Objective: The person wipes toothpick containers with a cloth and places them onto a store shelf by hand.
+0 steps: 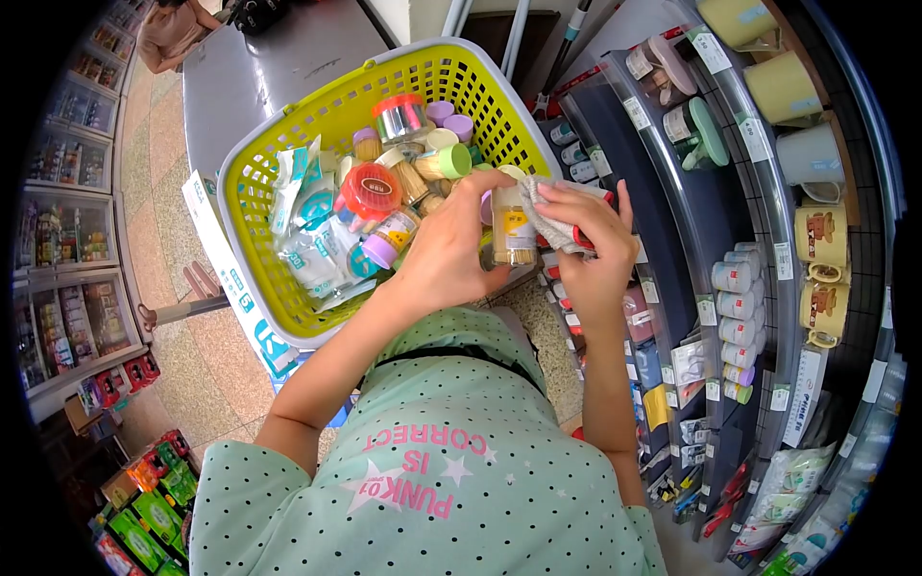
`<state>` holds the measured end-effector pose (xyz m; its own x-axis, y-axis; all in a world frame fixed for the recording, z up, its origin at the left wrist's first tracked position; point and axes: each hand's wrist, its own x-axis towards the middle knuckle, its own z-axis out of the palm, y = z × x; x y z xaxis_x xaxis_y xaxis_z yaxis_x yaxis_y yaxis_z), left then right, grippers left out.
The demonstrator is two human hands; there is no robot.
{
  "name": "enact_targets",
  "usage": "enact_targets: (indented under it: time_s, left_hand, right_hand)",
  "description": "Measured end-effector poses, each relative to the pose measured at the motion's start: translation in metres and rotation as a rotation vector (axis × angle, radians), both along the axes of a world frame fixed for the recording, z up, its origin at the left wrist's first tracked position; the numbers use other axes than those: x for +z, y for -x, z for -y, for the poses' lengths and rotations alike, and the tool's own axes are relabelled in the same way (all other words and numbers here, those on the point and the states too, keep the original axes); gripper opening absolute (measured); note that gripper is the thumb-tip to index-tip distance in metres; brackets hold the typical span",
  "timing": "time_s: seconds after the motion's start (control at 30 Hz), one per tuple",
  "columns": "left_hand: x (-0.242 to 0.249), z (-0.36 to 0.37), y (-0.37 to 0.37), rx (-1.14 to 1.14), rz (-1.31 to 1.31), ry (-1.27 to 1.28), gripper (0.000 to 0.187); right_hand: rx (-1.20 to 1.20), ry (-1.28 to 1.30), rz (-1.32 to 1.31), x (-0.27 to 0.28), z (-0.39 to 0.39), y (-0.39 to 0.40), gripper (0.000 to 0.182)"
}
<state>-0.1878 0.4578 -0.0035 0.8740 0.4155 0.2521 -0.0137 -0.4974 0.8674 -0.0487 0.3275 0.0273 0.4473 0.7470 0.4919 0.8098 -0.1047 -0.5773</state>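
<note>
My left hand [449, 240] is closed around a clear toothpick jar [517, 230] with a yellow label, thumb and fingers on its near side. In my right hand [597, 245] is a bunched greyish cloth [557, 213] with red edging, pressed against the jar's upper right side. Both hands are over the near right rim of a yellow-green plastic basket [288, 298]. Inside the basket are several toothpick jars with coloured lids, a red-lidded container [370, 190] and clear packets with blue print [322, 252].
Shelves [663, 202] with price tags stand close on my right, holding mugs [823, 235] and small white-lidded jars [738, 305]. The basket rests beside a grey table surface [279, 67]. Another person [171, 34] is at the far left. Display cases [67, 230] line the left side.
</note>
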Motion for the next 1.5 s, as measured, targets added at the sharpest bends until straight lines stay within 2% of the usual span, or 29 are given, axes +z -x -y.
enact_targets:
  time_s: [0.1, 0.3, 0.53, 0.63, 0.73, 1.0, 1.1, 1.33, 1.5]
  left_hand:
    - [-0.002, -0.002, -0.002, -0.008, 0.009, 0.082, 0.092]
    - [-0.004, -0.001, 0.000, 0.032, 0.018, 0.059, 0.093]
    - [0.001, 0.003, -0.002, -0.003, -0.026, 0.048, 0.089]
    - [0.002, 0.001, -0.004, -0.007, -0.015, 0.011, 0.089]
    - [0.001, 0.001, -0.005, -0.010, 0.007, -0.004, 0.089]
    - [0.004, 0.001, -0.005, -0.016, 0.004, -0.049, 0.088]
    - [0.000, 0.002, -0.006, 0.008, 0.061, -0.042, 0.089]
    - [-0.013, 0.004, -0.005, 0.035, 0.026, 0.153, 0.093]
    - [-0.013, 0.003, -0.006, 0.050, 0.018, 0.188, 0.091]
  right_hand:
    - [-0.013, 0.029, -0.009, -0.003, 0.003, 0.006, 0.039]
    - [0.008, 0.101, -0.002, 0.002, 0.025, 0.016, 0.035]
    - [0.101, 0.287, -0.150, 0.024, 0.048, 0.009, 0.030]
    - [0.044, 0.105, -0.198, 0.026, 0.040, 0.010, 0.030]
    - [-0.017, -0.035, -0.022, 0.015, 0.020, 0.009, 0.031]
    - [-0.069, 0.062, 0.136, -0.001, 0.006, 0.022, 0.036]
    - [-0.080, 0.060, 0.089, -0.007, 0.012, 0.020, 0.040]
    - [-0.080, 0.031, -0.017, -0.008, 0.020, 0.015, 0.041]
    - [0.018, 0.141, -0.067, 0.007, 0.039, 0.011, 0.039]
